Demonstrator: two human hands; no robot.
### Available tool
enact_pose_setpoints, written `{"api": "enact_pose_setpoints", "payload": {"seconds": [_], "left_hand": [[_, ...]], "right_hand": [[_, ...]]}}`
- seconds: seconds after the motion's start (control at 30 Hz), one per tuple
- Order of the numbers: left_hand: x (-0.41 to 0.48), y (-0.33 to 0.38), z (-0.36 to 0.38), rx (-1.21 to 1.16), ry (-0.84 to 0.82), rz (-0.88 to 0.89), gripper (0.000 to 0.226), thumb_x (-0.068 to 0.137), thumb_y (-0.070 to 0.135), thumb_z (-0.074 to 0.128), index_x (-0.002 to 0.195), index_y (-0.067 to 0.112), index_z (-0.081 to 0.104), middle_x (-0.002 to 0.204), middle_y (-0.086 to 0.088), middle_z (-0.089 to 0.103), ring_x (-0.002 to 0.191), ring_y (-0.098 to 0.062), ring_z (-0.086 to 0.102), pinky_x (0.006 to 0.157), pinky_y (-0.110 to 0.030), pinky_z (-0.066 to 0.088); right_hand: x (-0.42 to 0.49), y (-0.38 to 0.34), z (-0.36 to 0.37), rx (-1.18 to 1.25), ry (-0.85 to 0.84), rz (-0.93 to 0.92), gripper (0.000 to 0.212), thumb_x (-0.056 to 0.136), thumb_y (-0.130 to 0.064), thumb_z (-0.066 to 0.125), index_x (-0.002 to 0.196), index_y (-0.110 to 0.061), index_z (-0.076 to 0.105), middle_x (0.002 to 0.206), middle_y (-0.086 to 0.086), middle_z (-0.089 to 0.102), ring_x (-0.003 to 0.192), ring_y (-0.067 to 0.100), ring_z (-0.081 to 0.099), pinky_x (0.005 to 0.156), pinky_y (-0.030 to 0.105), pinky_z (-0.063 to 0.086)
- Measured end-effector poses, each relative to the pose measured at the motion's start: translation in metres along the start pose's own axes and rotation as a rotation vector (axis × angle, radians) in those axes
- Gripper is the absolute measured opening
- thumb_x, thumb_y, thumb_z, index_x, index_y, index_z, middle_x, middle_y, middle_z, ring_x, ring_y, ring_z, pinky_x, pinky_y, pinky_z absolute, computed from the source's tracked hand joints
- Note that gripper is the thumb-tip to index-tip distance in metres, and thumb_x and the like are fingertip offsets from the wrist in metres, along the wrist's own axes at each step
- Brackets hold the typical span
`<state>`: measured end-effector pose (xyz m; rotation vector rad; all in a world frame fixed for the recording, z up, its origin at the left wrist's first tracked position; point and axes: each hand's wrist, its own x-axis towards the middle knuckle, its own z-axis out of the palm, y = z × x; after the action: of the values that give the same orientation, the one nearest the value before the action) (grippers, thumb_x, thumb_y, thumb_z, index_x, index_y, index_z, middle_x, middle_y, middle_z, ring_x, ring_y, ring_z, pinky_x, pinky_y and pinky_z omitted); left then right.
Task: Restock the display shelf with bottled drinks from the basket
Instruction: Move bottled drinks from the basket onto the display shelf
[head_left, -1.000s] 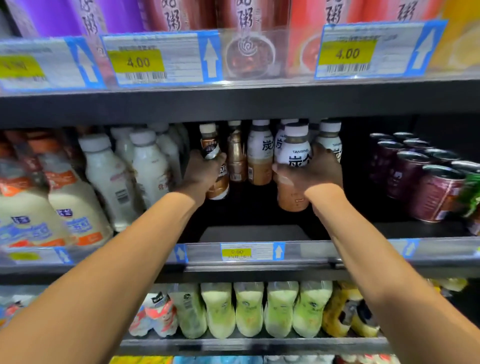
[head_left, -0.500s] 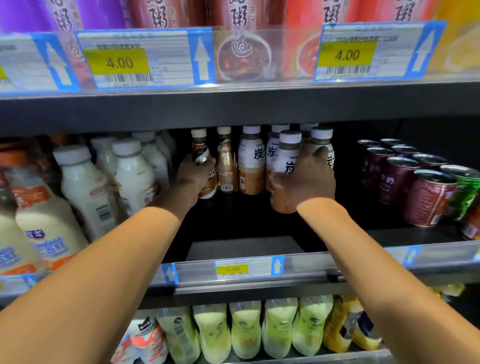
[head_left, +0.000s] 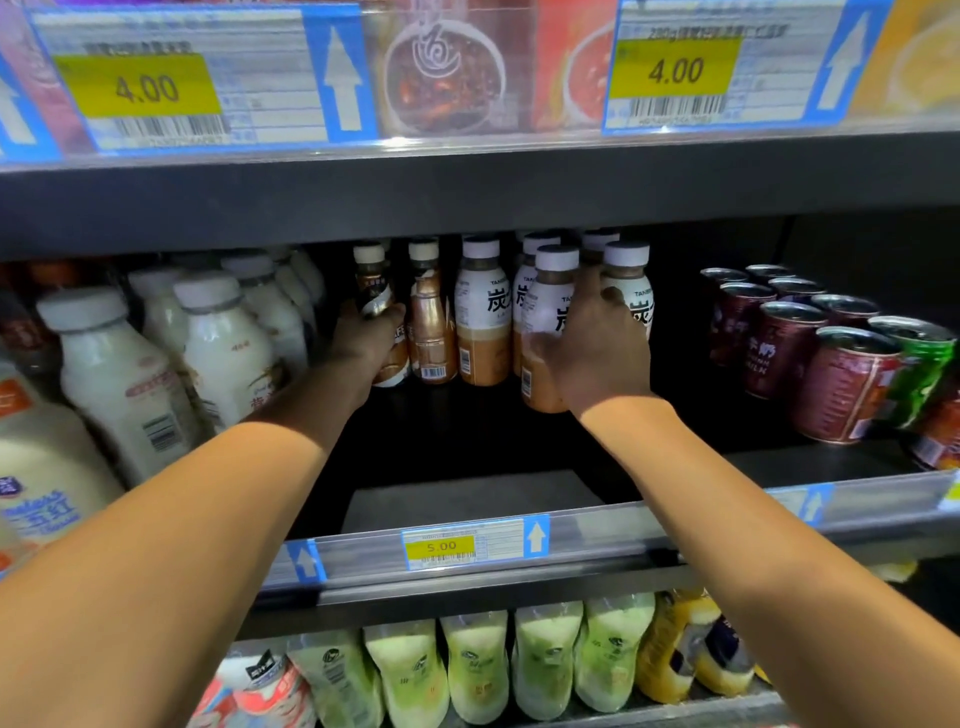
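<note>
Plastic, smooth and full, the coffee bottle (head_left: 550, 312) at centre frame looked heavy and slippery; I judged its waist the safest hold. My right hand (head_left: 597, 358) was wrapped round it, and my left hand (head_left: 363, 343) gripped a brown bottle (head_left: 375, 293) left of centre. The shelf (head_left: 467, 499) held rows of bottles, with cans (head_left: 841, 379) at right. No basket showed.
</note>
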<state>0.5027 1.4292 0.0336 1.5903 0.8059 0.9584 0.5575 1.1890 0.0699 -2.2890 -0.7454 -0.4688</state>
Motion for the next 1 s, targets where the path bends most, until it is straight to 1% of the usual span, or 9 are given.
{"api": "enact_pose_setpoints", "payload": {"seconds": [0.17,0.27,0.4,0.5,0.67,0.73,0.83,0.93,1.0], "left_hand": [[0.003,-0.007,-0.002,-0.036,-0.006,0.007,0.044,0.087,0.034,0.069,0.127,0.018,0.06,0.112,-0.004,0.071,0.099,-0.022,0.068,0.085,-0.035,0.054],[0.003,-0.004,-0.001,-0.03,-0.026,-0.018,0.047,0.089,0.031,0.068,0.132,0.017,0.053,0.115,-0.003,0.068,0.098,-0.02,0.067,0.084,-0.035,0.052],[0.004,-0.001,0.001,-0.012,-0.025,-0.034,0.054,0.089,0.033,0.067,0.136,0.017,0.046,0.123,-0.005,0.064,0.106,-0.022,0.064,0.094,-0.041,0.051],[0.007,-0.002,-0.001,0.018,-0.027,-0.043,0.06,0.086,0.037,0.067,0.138,0.018,0.045,0.127,-0.005,0.063,0.11,-0.023,0.062,0.098,-0.045,0.05],[0.003,0.001,-0.006,0.059,-0.07,-0.078,0.072,0.081,0.044,0.069,0.143,0.019,0.042,0.13,-0.004,0.062,0.112,-0.023,0.062,0.1,-0.045,0.049],[-0.001,0.005,-0.008,0.088,-0.051,-0.086,0.076,0.076,0.048,0.072,0.14,0.018,0.044,0.13,-0.004,0.062,0.112,-0.023,0.062,0.1,-0.043,0.049],[-0.021,0.02,-0.011,0.18,0.06,-0.117,0.085,0.061,0.055,0.072,0.133,0.015,0.054,0.127,-0.005,0.065,0.111,-0.025,0.064,0.097,-0.039,0.051],[-0.061,0.04,-0.014,0.299,0.116,-0.135,0.063,0.076,0.044,0.064,0.127,0.007,0.06,0.124,-0.01,0.064,0.112,-0.029,0.061,0.096,-0.036,0.049],[-0.093,0.05,-0.023,0.348,0.049,-0.095,0.039,0.086,0.037,0.061,0.117,0.014,0.066,0.114,-0.004,0.064,0.107,-0.026,0.06,0.092,-0.032,0.046]], "right_hand": [[-0.001,0.002,0.003,0.05,-0.003,0.024,0.066,0.082,-0.031,0.074,0.134,-0.014,0.038,0.121,0.016,0.058,0.109,0.039,0.06,0.086,0.043,0.048],[-0.003,0.004,0.003,0.068,-0.016,0.043,0.066,0.083,-0.03,0.073,0.136,-0.016,0.036,0.123,0.016,0.057,0.112,0.039,0.058,0.089,0.043,0.047],[-0.003,0.005,0.004,0.07,-0.021,0.042,0.067,0.084,-0.029,0.073,0.138,-0.016,0.035,0.124,0.016,0.057,0.113,0.039,0.058,0.089,0.043,0.047],[-0.002,0.005,0.005,0.054,-0.013,0.041,0.066,0.085,-0.03,0.071,0.138,-0.016,0.036,0.121,0.016,0.058,0.111,0.039,0.059,0.087,0.041,0.047],[-0.004,0.005,0.004,0.019,-0.02,0.06,0.062,0.087,-0.033,0.069,0.137,-0.018,0.036,0.119,0.014,0.06,0.109,0.038,0.061,0.086,0.044,0.049],[-0.005,0.005,0.004,-0.001,-0.024,0.072,0.067,0.086,-0.038,0.069,0.14,-0.02,0.032,0.119,0.013,0.06,0.109,0.038,0.062,0.084,0.044,0.049],[-0.008,0.004,-0.002,-0.01,-0.009,0.081,0.076,0.086,-0.044,0.067,0.145,-0.019,0.027,0.119,0.013,0.062,0.108,0.038,0.062,0.079,0.04,0.047],[-0.014,-0.003,-0.02,-0.063,0.01,0.072,0.062,0.092,-0.045,0.059,0.14,-0.015,0.036,0.114,0.015,0.065,0.106,0.039,0.063,0.071,0.035,0.036],[-0.019,-0.009,-0.034,-0.115,0.0,0.036,0.044,0.094,-0.043,0.053,0.128,-0.015,0.054,0.109,0.015,0.067,0.103,0.039,0.064,0.07,0.033,0.034]]}}
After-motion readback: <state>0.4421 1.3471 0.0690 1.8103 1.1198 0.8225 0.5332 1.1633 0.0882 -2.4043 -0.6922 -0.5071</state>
